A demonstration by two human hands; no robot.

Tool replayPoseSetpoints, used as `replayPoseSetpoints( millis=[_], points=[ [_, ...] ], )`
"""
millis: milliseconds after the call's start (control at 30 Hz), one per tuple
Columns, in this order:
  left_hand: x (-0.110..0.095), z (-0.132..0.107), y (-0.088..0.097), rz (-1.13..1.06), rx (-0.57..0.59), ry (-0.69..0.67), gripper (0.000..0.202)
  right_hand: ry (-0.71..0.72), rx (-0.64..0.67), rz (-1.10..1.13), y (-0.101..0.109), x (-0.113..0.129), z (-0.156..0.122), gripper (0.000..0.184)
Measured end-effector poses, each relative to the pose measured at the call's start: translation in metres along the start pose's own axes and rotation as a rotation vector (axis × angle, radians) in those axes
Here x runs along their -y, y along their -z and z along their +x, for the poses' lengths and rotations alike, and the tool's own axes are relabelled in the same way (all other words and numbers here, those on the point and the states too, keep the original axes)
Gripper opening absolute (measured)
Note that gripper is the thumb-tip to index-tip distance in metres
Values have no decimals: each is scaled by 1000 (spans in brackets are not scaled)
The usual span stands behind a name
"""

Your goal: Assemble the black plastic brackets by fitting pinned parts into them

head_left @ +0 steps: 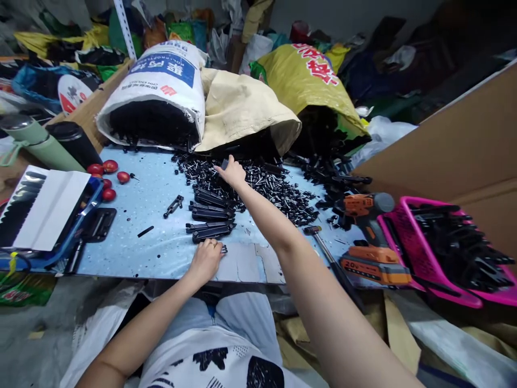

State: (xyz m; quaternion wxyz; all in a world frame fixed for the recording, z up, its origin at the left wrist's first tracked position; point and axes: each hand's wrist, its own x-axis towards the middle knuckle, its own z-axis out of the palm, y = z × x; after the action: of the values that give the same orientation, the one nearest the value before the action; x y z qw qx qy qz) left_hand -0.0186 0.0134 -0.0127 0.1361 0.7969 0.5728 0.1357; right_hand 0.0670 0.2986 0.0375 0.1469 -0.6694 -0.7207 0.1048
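Note:
My left hand (205,260) rests near the table's front edge, its fingers curled. A small end of a black plastic part (224,249) shows beside its fingertips; the rest is hidden under the hand. Just beyond it lie several long black plastic pieces (212,213) in a rough stack. My right hand (233,173) reaches over a heap of small black-headed parts with metal pins (278,194). Between its thumb and index finger a flat dark piece (224,164) shows, too small to name. A separate black jointed piece (173,206) lies left of the stack.
White (194,81), beige (242,102) and yellow (315,81) sacks open toward the heap. At right are a hammer (323,242), an orange cordless drill (374,237) and a pink basket (424,242). Red fruits (109,166), a green flask (44,143) and a blue tray (81,221) stand left.

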Motion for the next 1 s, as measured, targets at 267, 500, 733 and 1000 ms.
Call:
replayPoseSetpoints(
  millis=[267, 500, 733, 1000],
  points=[
    [6, 36, 3, -19, 39, 66, 17, 69, 109, 669, 7, -23, -19, 59],
    [23, 16, 5, -252, -148, 56, 30, 418, 452, 782, 46, -86, -167, 53],
    [36, -36, 19, -597, -160, 167, 37, 671, 402, 73, 32, -97, -273, 51],
    [-12, -41, 29, -882, -275, 176, 41, 150, 527, 998, 13, -59, -280, 56]
  ],
)
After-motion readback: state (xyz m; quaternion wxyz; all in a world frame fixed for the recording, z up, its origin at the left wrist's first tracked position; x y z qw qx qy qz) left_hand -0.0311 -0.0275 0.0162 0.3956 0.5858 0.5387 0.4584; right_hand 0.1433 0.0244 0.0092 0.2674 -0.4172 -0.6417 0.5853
